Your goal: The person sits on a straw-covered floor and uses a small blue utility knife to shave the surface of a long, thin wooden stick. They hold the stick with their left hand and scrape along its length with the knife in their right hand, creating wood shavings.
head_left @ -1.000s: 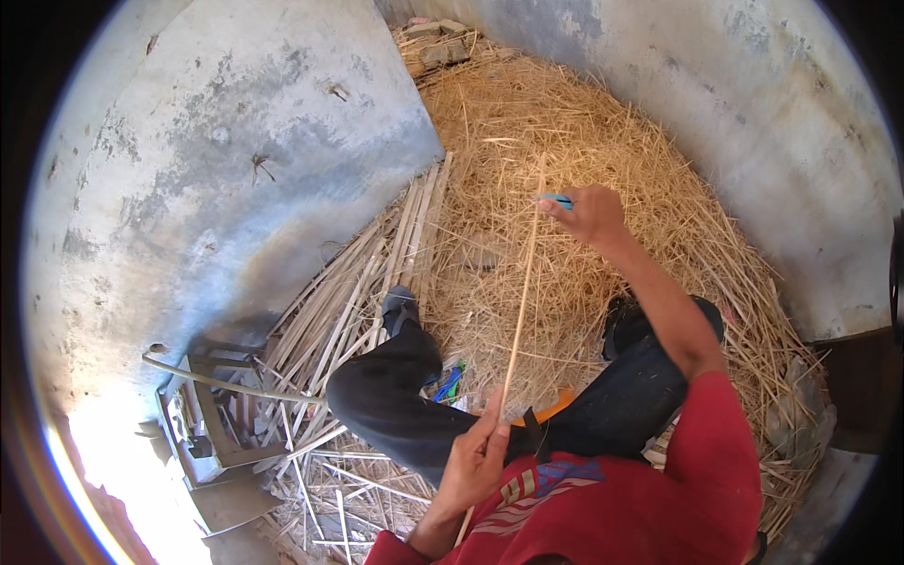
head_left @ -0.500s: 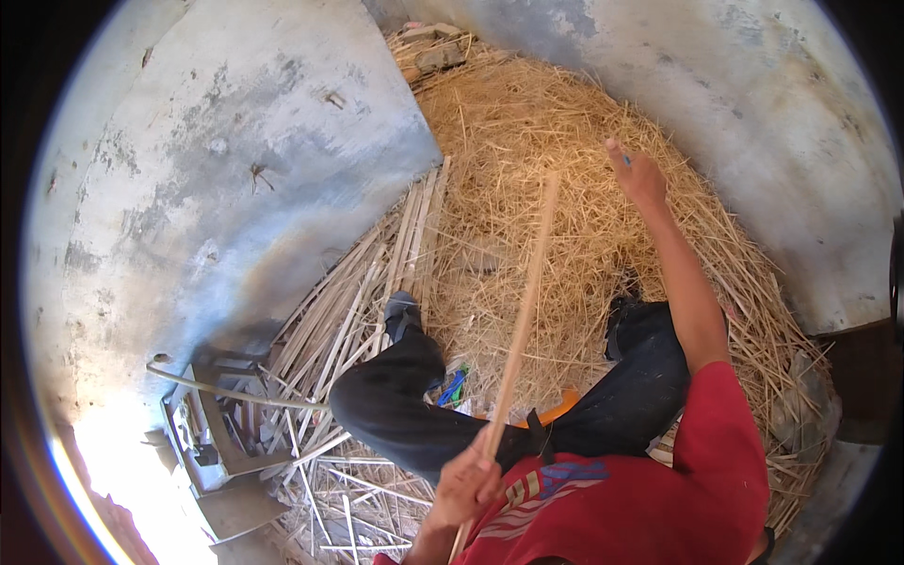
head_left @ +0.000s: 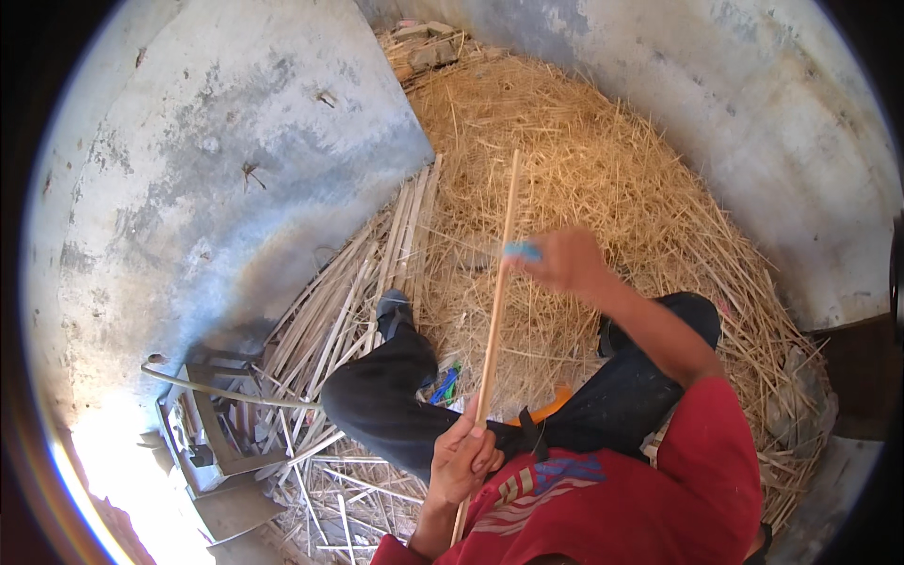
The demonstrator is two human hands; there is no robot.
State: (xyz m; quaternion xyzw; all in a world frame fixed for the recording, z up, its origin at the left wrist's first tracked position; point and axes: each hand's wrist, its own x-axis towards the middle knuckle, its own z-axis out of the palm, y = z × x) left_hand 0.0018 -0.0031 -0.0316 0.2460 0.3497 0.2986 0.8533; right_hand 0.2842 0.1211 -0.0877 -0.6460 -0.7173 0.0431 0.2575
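Note:
My left hand (head_left: 465, 460) is closed round the lower part of a long, pale wooden strip (head_left: 496, 330). The strip slants up and away from my lap, its far end over the shavings. My right hand (head_left: 563, 261), smeared by motion, is closed on a small blue tool (head_left: 523, 250) beside the strip's upper half. The tool's tip meets or nearly meets the strip; I cannot tell which. Its exact kind is too blurred to make out.
Thin curled shavings (head_left: 565, 141) heap across the floor ahead. Long strips (head_left: 339, 282) lie stacked by the left wall (head_left: 282, 113). A frame-like box (head_left: 221, 419) stands at lower left, near a bright opening. Blue and green scraps (head_left: 445, 386) lie between my legs.
My right hand has come down and left, from far out over the shavings to beside the strip. The strip's far end has swung left and my left hand has risen slightly.

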